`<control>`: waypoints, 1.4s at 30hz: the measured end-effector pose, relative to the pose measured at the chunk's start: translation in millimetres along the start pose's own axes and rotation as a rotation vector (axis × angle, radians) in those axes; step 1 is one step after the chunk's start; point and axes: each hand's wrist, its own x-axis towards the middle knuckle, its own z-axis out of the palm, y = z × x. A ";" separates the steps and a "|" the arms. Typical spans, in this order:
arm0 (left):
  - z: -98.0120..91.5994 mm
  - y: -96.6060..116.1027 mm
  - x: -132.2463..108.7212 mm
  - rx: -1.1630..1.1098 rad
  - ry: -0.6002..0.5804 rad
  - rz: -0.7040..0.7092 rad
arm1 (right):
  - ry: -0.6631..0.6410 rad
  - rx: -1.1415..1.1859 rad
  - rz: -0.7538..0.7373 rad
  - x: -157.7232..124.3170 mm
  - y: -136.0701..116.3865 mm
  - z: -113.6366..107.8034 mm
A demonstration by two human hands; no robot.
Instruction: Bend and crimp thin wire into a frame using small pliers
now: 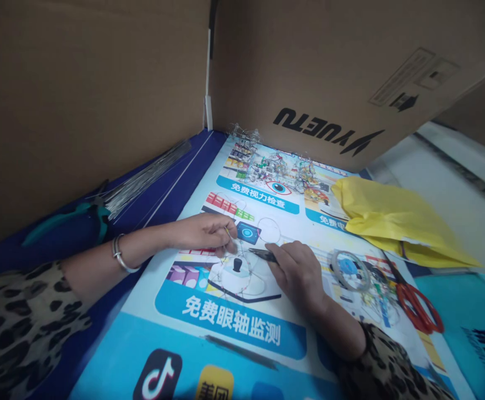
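Observation:
My left hand [203, 231] rests on the printed poster [234, 322] with its fingers pinched on a thin wire piece [242, 272] that loops over the poster. A silver bangle sits on that wrist. My right hand [298, 272] is closed around a small dark tool, seemingly pliers [263, 255], whose tip points left toward the wire near my left fingertips. Both sleeves are leopard print.
A bundle of straight wires [142, 178] and teal-handled pliers [71, 219] lie at the left by the cardboard wall [79, 83]. Finished wire pieces [275, 166] are piled at the back. A yellow bag [392, 219], tape roll [348, 269] and red scissors [417, 305] lie right.

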 end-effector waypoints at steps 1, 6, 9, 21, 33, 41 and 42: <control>-0.1 0.0 0.0 -0.004 -0.001 0.000 | 0.005 -0.004 -0.006 -0.5 -0.1 -0.3; 0.9 1.3 0.1 0.010 0.016 -0.007 | 0.002 -0.040 -0.071 -1.0 -1.4 -3.0; 1.4 2.1 0.2 0.008 0.018 -0.003 | -0.015 -0.091 -0.101 1.0 -2.7 -5.6; 0.6 2.1 0.6 0.033 -0.002 0.009 | -0.024 -0.172 -0.145 4.6 -8.9 -10.8; 1.2 2.6 0.9 0.056 0.004 0.022 | -0.010 -0.145 -0.135 5.3 -8.0 -9.9; 0.8 1.0 0.9 0.071 0.010 0.024 | -0.040 -0.212 -0.149 4.8 -8.5 -10.2; 0.7 0.7 0.9 0.074 0.010 0.023 | -0.045 -0.224 -0.151 4.6 -8.5 -10.4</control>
